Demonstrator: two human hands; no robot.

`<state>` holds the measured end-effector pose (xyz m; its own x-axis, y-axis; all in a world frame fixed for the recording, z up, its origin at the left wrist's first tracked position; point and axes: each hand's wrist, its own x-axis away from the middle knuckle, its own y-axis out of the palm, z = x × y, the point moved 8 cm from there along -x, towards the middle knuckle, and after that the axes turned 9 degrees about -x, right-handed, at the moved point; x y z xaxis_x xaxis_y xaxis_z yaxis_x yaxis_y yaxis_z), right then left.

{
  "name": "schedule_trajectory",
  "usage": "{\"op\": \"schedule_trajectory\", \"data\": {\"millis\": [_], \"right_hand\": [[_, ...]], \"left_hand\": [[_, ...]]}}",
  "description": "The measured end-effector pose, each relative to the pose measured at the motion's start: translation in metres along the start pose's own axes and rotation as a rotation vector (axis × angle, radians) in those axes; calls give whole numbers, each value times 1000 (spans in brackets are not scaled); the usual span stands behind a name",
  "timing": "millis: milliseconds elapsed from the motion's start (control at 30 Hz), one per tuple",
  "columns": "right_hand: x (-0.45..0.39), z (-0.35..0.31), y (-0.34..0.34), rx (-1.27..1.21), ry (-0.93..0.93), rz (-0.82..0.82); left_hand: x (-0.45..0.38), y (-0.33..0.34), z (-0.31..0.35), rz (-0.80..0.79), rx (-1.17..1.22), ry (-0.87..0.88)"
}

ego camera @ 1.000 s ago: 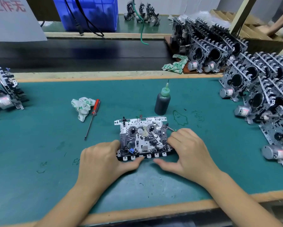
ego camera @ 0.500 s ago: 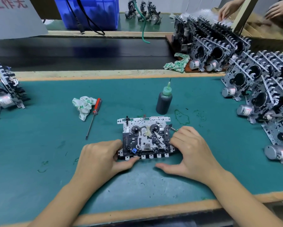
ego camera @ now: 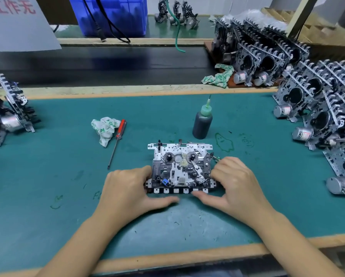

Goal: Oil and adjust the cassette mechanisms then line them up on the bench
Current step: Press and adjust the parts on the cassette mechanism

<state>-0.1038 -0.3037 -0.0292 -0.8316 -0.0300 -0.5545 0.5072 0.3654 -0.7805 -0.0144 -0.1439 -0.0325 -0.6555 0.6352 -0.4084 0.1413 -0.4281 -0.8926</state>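
1. Cassette mechanism [ego camera: 180,166] lies flat on the green bench mat [ego camera: 67,176] at frame centre, reels facing up.
2. Left hand [ego camera: 127,188] grips its left edge, fingers curled, thumb along the key row.
3. Right hand [ego camera: 235,182] grips the right edge likewise, fingers curled over the side.
4. Step in hand: probably adjustment or inspection; oiling cannot be confirmed.
5. Next move likely calls for the oil bottle [ego camera: 202,122], standing just behind the unit, or the red screwdriver [ego camera: 117,140] at centre left.
6. Appearance: perforated white metal plate, 2 dark spindles, pale gears, 1 blue part, white keys along the near edge.
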Motion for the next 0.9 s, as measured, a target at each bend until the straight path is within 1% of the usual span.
{"op": "schedule_trajectory", "data": {"millis": [67, 133, 233, 300, 367, 433, 500, 633, 767, 900], "right_hand": [[1, -1, -1, 22, 10, 18], [0, 1, -1, 28, 20, 11], [1, 6, -2, 45, 75, 22], [1, 7, -2, 47, 111, 48], [0, 8, -1, 35, 105, 35], [-1, 9, 1, -9, 60, -21], [-1, 9, 1, -25, 29, -53], [-1, 5, -1, 2, 23, -25], [0, 3, 0, -69, -9, -69], [1, 3, 3, -64, -12, -97]], "left_hand": [[-1, 1, -1, -52, 44, 35], [1, -1, 2, -57, 84, 72], [4, -3, 12, -53, 104, 225], [4, -4, 13, -45, 77, 277], [3, -6, 12, -30, 72, 245], [3, -5, 12, -24, 73, 217], [5, -5, 12, -11, 65, 232], [4, -8, 8, 35, 43, 215], [4, -9, 6, 111, -33, 144], [4, -11, 6, 136, -63, 158]]}}
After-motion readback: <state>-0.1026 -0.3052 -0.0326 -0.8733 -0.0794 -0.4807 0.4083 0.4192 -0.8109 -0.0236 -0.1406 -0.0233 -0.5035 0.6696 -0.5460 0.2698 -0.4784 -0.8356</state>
